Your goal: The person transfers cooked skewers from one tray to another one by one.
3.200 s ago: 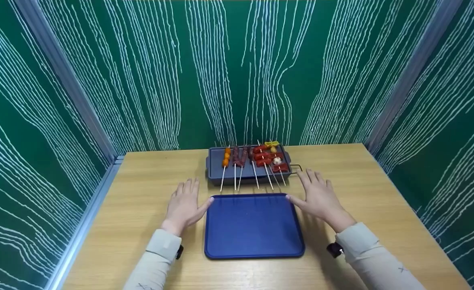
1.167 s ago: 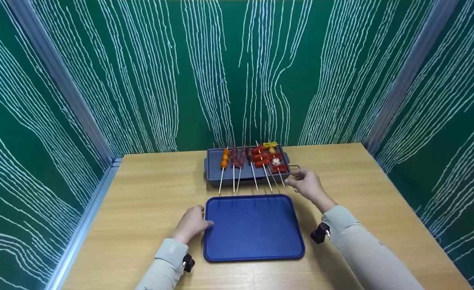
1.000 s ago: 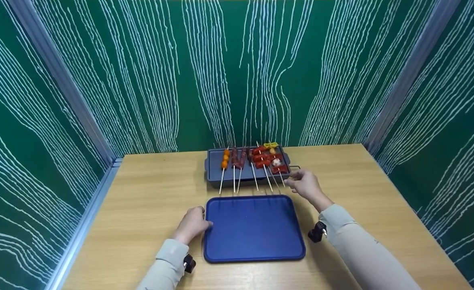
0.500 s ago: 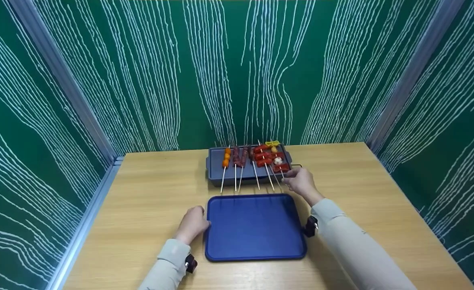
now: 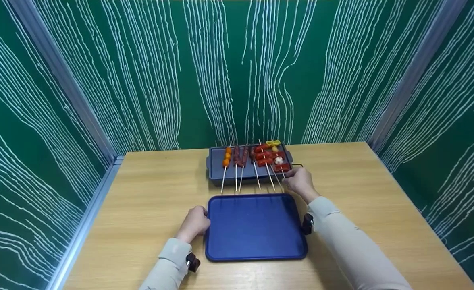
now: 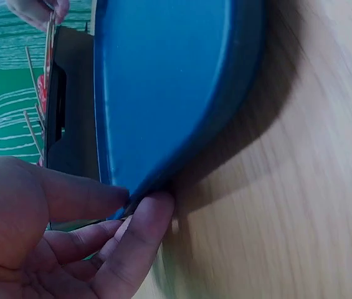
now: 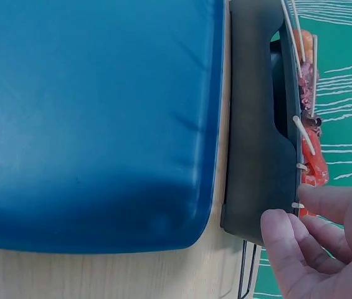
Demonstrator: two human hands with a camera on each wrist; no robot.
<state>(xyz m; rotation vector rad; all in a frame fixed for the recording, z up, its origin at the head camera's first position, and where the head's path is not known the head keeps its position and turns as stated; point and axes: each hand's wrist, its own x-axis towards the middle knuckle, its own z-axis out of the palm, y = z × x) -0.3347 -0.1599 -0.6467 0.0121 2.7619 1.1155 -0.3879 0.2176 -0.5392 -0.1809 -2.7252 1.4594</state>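
A blue tray [image 5: 257, 229] lies on the table, and my left hand [image 5: 194, 223] pinches its left edge. In the left wrist view the thumb [image 6: 88, 196] is on the tray's rim and the index finger is against its side. Behind the tray stands a small grey grill [image 5: 217, 171] bearing several food skewers. My right hand [image 5: 299, 181] is at the grill's front right corner, thumb and fingers curled round the stick of the rightmost skewer [image 5: 279, 160], which carries yellow, white and red pieces. That stick's end [image 7: 298, 205] shows between thumb and fingers in the right wrist view.
Other skewers lie side by side on the grill: orange balls [image 5: 227, 157], dark meat [image 5: 237, 156] and red pieces [image 5: 264, 155], sticks overhanging the front. A wire handle [image 7: 243, 268] juts from the grill's right side. Green walls with white lines enclose the wooden table [image 5: 140, 209].
Both hands were spread beside the tray at first. The left drew back and took the tray's left edge; the right came to the rightmost skewer's stick and lately shifted slightly left onto it.
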